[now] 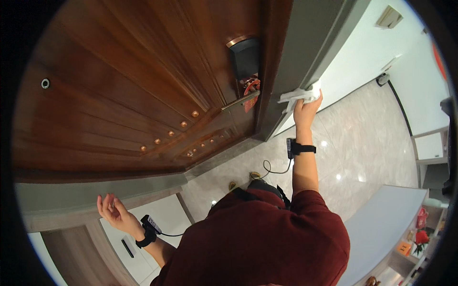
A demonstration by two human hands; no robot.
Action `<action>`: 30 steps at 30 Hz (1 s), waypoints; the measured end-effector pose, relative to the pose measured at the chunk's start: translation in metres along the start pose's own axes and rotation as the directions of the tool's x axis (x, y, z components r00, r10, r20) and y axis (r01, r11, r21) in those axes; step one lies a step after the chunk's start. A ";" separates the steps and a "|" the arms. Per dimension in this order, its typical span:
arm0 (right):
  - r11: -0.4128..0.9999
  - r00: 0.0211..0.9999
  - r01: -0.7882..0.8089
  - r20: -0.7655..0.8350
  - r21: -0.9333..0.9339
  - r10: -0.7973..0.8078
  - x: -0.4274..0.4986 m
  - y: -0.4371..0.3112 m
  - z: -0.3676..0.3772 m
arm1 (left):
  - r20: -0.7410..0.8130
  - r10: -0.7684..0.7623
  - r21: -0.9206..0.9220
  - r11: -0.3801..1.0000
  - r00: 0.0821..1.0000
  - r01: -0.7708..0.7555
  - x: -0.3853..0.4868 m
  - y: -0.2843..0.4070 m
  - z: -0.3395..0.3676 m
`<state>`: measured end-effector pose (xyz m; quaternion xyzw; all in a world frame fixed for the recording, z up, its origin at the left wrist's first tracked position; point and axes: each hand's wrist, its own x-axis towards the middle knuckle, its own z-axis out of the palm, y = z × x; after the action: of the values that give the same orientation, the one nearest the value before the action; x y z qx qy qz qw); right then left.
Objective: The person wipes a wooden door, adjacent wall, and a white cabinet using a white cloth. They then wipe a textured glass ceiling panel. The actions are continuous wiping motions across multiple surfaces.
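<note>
With my right hand (307, 112) I grip a crumpled white cloth (298, 95), which lies against the grey door frame (297, 46) at its outer edge. My left hand (116, 216) is raised on the other side, empty, its fingers apart and slightly curled. It is nearest to the grey frame strip (64, 195) on that side; whether it touches it I cannot tell. Between the hands stands a closed brown panelled door (136, 71) with copper-coloured studs. It carries a dark lock housing (247, 59), a lever handle (240, 100) and a red hanging ornament (251, 103).
A white cabinet (157, 214) stands below my left hand. Pale tiles cover the floor (343, 143). At right are a white wall (357, 60) and a light-topped unit (383, 214) with shelves of small items, including red flowers (422, 236). Cables (279, 172) run from my wrist straps.
</note>
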<state>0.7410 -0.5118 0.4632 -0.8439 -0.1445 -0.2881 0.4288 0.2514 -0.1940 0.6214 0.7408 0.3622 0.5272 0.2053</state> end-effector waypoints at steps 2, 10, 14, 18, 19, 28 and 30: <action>0.992 0.996 -0.068 0.056 -0.110 0.074 -0.019 0.012 0.018 | 0.006 0.003 0.021 1.000 1.000 -0.003 0.000 -0.001 -0.001; 0.949 0.954 -0.208 0.162 -0.238 0.250 -0.067 0.045 0.030 | 0.007 0.008 -0.058 0.998 1.000 -0.008 0.000 0.006 0.004; 0.978 0.971 -0.188 0.134 -0.086 0.199 -0.050 0.023 -0.001 | 0.027 0.032 -0.083 0.996 0.999 -0.029 0.001 0.003 0.004; 1.000 0.998 -0.025 0.053 0.007 0.025 -0.027 -0.007 0.002 | 0.030 0.020 -0.093 0.996 0.999 -0.017 0.000 -0.002 0.002; 1.000 1.000 0.018 0.007 -0.004 -0.018 -0.022 -0.012 0.009 | 0.024 0.017 -0.090 0.996 1.000 -0.015 -0.001 -0.003 0.001; 0.963 0.982 0.147 0.146 -0.226 -0.116 -0.042 0.038 0.060 | 0.027 -0.044 -0.059 0.997 0.999 0.046 -0.002 -0.001 0.002; 0.981 0.943 -0.128 0.288 -0.146 0.166 -0.053 0.053 0.060 | 0.046 0.000 -0.089 0.996 0.999 0.004 -0.001 0.005 0.005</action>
<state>0.7472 -0.4944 0.3684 -0.9114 -0.1255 -0.1330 0.3686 0.2577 -0.1979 0.6219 0.7423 0.3343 0.5255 0.2470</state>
